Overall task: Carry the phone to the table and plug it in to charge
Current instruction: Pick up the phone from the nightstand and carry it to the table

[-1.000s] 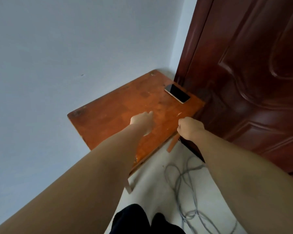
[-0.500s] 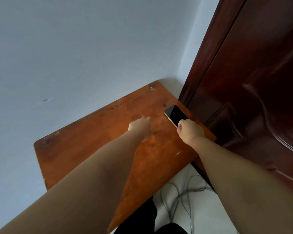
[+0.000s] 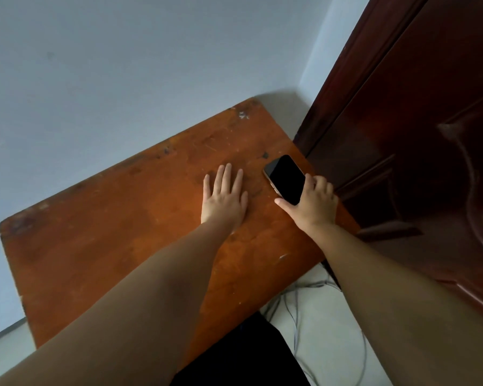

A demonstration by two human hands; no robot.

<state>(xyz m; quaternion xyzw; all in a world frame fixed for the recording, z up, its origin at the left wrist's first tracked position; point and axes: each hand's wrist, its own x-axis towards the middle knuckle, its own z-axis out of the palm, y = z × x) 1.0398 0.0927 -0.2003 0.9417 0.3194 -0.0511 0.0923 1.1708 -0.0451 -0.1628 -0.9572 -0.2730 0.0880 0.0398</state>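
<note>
A black-screened phone [image 3: 285, 178] with a pale metal edge lies screen-up near the right edge of a worn orange-brown wooden table [image 3: 129, 240]. My right hand [image 3: 311, 204] grips the phone's near end, thumb on its left side and fingers curled round its right side. My left hand [image 3: 225, 196] lies flat on the tabletop, fingers spread, a little left of the phone and holding nothing. No plug or charger tip is visible on the table.
A dark reddish-brown panelled door [image 3: 418, 140] stands right beside the table's right edge. Pale blue-grey wall [image 3: 123, 73] backs the table. Grey cables [image 3: 299, 305] lie in loops on the light floor below the table's near right corner.
The view moved closer to the table. My right hand went forward from the table's edge onto the phone and closed round its near end. My left hand opened from a loose fist and flattened.
</note>
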